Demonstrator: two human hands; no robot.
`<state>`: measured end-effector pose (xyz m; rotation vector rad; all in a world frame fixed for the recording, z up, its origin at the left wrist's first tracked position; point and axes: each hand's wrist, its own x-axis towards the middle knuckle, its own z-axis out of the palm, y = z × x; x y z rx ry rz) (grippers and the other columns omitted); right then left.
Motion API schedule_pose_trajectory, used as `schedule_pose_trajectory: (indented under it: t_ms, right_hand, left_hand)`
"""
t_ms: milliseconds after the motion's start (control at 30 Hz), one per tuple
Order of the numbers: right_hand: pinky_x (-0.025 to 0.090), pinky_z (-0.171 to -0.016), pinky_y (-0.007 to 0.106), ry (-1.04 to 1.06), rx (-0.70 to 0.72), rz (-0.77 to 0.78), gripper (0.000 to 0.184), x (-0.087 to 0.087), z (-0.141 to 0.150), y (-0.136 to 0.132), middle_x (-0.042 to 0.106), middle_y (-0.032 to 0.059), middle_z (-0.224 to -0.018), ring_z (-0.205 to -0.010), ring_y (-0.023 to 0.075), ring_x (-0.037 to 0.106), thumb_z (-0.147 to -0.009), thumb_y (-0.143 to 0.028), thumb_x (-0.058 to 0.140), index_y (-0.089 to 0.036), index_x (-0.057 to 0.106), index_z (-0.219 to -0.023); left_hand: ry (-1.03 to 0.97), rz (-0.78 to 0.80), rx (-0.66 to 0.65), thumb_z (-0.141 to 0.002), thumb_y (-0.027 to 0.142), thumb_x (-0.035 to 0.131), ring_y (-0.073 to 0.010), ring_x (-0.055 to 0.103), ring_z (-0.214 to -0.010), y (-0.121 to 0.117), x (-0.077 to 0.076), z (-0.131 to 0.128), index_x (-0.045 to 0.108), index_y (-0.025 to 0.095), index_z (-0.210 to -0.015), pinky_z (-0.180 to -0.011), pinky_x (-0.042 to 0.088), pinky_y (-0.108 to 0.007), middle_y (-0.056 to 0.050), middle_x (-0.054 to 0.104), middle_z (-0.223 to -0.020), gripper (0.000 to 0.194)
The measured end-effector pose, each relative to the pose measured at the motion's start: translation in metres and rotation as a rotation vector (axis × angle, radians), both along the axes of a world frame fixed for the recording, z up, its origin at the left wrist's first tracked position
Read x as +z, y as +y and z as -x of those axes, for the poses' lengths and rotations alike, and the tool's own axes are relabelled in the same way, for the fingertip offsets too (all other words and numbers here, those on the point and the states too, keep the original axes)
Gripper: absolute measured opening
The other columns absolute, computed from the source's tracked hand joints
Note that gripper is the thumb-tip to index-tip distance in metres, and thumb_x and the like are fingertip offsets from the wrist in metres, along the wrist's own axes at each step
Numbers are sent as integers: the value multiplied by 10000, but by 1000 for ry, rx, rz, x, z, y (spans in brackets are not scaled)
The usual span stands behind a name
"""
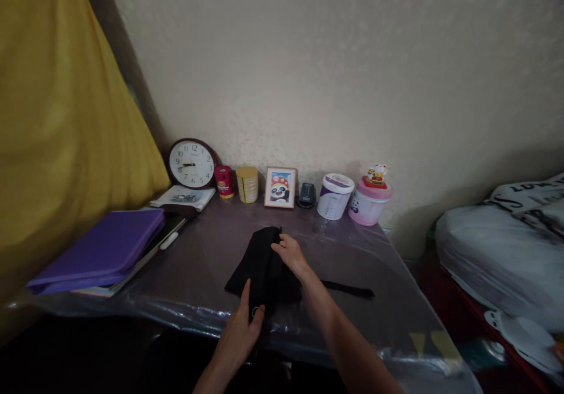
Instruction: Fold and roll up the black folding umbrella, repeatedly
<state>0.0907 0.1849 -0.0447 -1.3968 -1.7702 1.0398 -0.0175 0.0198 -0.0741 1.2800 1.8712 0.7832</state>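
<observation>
Loose black fabric in folds, which looks like a collapsed folding umbrella (pixel 259 259), lies near the front edge of the table. My left hand (pixel 240 326) holds its near end, with thumb and index finger on either side of a small round, ring-like detail. At the far end, my right hand (pixel 291 252) pinches the edge of the fabric between thumb and fingers. To the right, a narrow black strip (pixel 348 289) lies on the table, its left end hidden behind my right forearm.
Plastic covers the table (pixel 198 265). Purple folder (pixel 103 244), books and a white marker (pixel 169 241) lie left. Along the wall stand a clock (pixel 192 163), red can (pixel 224 181), yellow container (pixel 247 184), framed panda picture (pixel 280 187), dark gadget (pixel 306 195) and two tubs (pixel 335 197).
</observation>
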Motion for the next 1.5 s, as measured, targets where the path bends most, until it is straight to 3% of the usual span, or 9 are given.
schedule_pose_trajectory:
  t_ms: [133, 367, 567, 767, 867, 1200, 1333, 1500]
  right_hand:
    - [456, -668, 242, -90, 4, -15, 455, 2, 15, -2, 652, 84, -930, -801, 163, 613, -733, -249, 564, -98, 517, -1160]
    - [414, -711, 234, -286, 61, -87, 391, 9, 31, -10, 670, 56, -836, -878, 178, 605, -755, -212, 538, -131, 530, -1138]
    - [406, -699, 256, -466, 103, -103, 293, 17, 39, -15, 672, 100, -898, -896, 200, 613, -767, -195, 502, -131, 544, -1049]
    - [406, -678, 276, -589, 164, -131, 277, 22, 46, -22, 671, 117, -902, -903, 228, 619, -773, -215, 500, -141, 525, -1038]
    - [405, -677, 275, -621, 192, -148, 296, 22, 49, -26, 671, 104, -921, -912, 227, 618, -774, -220, 496, -161, 516, -1063]
    - [411, -717, 280, -607, 278, -226, 372, 20, 45, -31, 673, 82, -950, -940, 208, 609, -814, -240, 458, -189, 466, -1182]
    - [411, -748, 264, -566, 357, -269, 362, 19, 41, -36, 671, 36, -960, -936, 175, 601, -822, -246, 471, -230, 478, -1184]
    - [410, -806, 252, -289, 498, -467, 217, 13, 23, -56, 659, -13, -881, -863, 123, 578, -860, -242, 451, -259, 586, -1030]
  left_hand:
    - [55, 30, -22, -868, 353, 365, -193, 572, -1049, -1, 2, -1, 61, 173, -1406, -868, 407, -295, -127, 559, -1206, 643]
    - [178, 99, -56, -880, 368, 326, -216, 618, -940, -3, 10, -7, 13, 143, -1406, -761, 428, -285, -144, 627, -1068, 653]
    - [270, 110, -81, -886, 352, 312, -217, 626, -903, -4, 10, -11, -24, 120, -1401, -739, 406, -271, -138, 652, -1020, 658]
    - [221, 57, -53, -885, 345, 328, -189, 649, -800, -5, 10, -15, -191, 130, -1367, -636, 401, -225, -100, 680, -954, 740]
    - [188, 9, -75, -888, 319, 326, -162, 651, -723, -6, 9, -16, -192, 161, -1368, -605, 393, -204, -57, 693, -852, 724]
    - [267, -35, -188, -895, 286, 273, -162, 642, -790, -9, 4, -14, 17, 241, -1405, -668, 404, -213, -54, 680, -910, 572]
    - [256, -12, -168, -893, 302, 270, -173, 640, -827, -7, 3, -13, 14, 220, -1406, -684, 407, -224, -73, 669, -980, 579]
    - [196, 22, -107, -883, 299, 305, -173, 637, -861, -6, 5, -12, -16, 159, -1405, -710, 413, -225, -83, 671, -987, 629]
